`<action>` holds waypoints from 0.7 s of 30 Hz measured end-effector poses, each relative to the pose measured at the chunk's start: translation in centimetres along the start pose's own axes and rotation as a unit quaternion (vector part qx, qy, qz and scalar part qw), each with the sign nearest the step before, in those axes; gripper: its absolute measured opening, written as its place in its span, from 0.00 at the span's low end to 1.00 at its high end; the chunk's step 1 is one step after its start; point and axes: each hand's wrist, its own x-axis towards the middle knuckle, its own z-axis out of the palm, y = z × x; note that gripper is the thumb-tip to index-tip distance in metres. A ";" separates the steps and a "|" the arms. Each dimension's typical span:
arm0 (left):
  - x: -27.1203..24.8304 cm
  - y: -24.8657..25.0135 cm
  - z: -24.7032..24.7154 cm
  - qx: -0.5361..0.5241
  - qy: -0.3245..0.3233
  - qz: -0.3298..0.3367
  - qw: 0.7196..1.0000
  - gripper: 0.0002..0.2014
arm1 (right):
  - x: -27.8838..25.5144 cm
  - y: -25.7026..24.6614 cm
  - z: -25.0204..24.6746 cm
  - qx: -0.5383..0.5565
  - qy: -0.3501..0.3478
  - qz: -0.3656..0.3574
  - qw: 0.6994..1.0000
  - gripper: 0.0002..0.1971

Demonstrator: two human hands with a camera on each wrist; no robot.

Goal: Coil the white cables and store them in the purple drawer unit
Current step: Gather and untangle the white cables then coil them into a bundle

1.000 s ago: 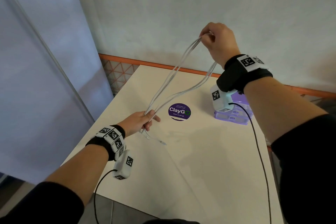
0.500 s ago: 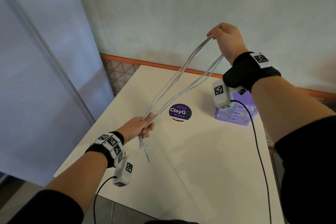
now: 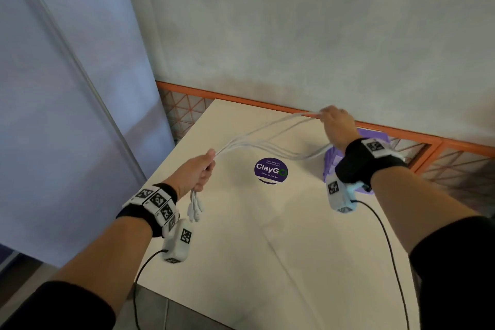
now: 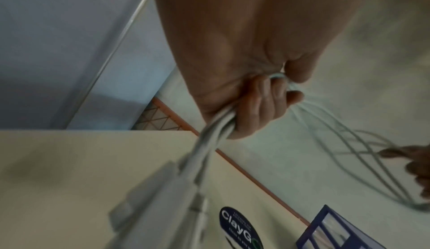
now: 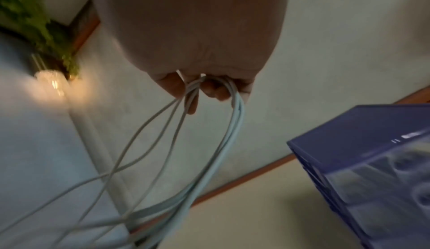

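Several white cables [image 3: 263, 139] hang in long loops between my two hands above the table. My left hand [image 3: 199, 173] grips one end of the bundle [image 4: 218, 122], and the plug ends [image 3: 195, 209] dangle below its fist. My right hand [image 3: 334, 126] pinches the far bend of the loops [image 5: 209, 94], held up near the wall. The purple drawer unit [image 3: 332, 159] stands on the table under my right wrist, partly hidden by it; its clear drawer fronts [image 5: 381, 188] show in the right wrist view.
The cream table [image 3: 267, 236] carries a round purple "ClayGO" sticker [image 3: 270, 170] between my hands. An orange rail with mesh [image 3: 241, 100] runs along the wall behind it. A blue partition [image 3: 67, 115] stands at the left. Black wrist-camera leads hang down.
My right hand has come down from high up to just above the drawer unit, so the loops now sag flatter. My left hand has lifted slightly, and the plug ends left the table.
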 end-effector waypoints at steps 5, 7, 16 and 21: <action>0.0 2.7 0.1 0.141 0.044 0.083 0.985 0.23 | -3.2 -2.2 3.4 -0.144 -0.232 0.095 0.957 0.20; 0.0 3.9 0.8 0.188 0.042 0.090 0.977 0.23 | -4.0 -3.2 4.1 -0.085 -0.244 0.127 0.958 0.25; -0.3 7.5 3.9 0.176 -0.042 0.135 0.974 0.21 | -4.8 -10.2 4.8 0.284 -0.178 -0.044 0.941 0.12; 0.0 8.3 1.9 0.052 -0.024 0.147 0.987 0.22 | -5.6 -7.5 5.4 0.418 -0.136 0.117 0.891 0.24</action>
